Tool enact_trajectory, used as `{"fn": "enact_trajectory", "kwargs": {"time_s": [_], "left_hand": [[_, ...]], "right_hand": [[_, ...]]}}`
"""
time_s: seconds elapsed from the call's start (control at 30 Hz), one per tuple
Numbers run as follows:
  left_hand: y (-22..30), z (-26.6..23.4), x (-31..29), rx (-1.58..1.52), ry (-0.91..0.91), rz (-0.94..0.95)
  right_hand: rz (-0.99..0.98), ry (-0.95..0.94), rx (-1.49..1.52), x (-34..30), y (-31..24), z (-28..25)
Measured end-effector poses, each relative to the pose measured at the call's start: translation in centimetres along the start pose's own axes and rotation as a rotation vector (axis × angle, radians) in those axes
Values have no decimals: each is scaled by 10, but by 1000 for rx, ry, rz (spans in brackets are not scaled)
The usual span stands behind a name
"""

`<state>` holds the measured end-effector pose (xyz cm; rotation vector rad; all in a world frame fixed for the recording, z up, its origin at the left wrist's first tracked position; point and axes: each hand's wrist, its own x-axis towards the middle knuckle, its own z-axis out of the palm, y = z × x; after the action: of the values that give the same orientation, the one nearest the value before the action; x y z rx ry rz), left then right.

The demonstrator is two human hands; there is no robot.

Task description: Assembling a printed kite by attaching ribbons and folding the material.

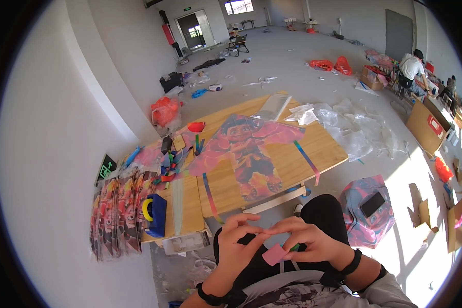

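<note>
Above my lap, my left hand (239, 240) and my right hand (309, 242) meet at the fingertips. A short, flat ribbon-like piece (275, 254), pink with some green at its far end, is held in my right fingers. My left thumb and forefinger are pinched together against the right fingertips, and what lies between them is hidden. On the wooden table in front lies a printed kite (245, 154) shaped like a cartoon figure with spread arms. A rainbow ribbon (209, 197) hangs from its left side and another ribbon (307, 161) from its right.
A blue tape dispenser (157, 215) stands at the table's left, beside packed printed kites (119, 215). Coloured ribbons (170, 167) are heaped behind it. Right of my knee, a phone (372, 205) rests on a printed bundle (367, 226). Plastic wrap (362, 136) covers floor beyond; a person (411, 72) sits far right.
</note>
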<state>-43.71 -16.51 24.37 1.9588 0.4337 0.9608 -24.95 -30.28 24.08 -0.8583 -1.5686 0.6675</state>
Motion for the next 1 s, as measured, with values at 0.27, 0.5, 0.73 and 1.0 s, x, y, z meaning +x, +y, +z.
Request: {"fn": "enact_trajectory", "kwargs": {"time_s": [0.27, 0.5, 0.73, 1.0], "left_hand": [[3, 16, 3, -304, -6, -327], [-15, 3, 6, -268, -112, -85], [-8, 5, 7, -359, 76, 50], [-5, 0, 15, -228, -51, 5]], "right_hand": [[49, 11, -134, -7, 8, -7], [119, 4, -105, -10, 10, -5], [295, 160, 553, -16, 22, 7], [187, 320, 105, -16, 24, 1]]}}
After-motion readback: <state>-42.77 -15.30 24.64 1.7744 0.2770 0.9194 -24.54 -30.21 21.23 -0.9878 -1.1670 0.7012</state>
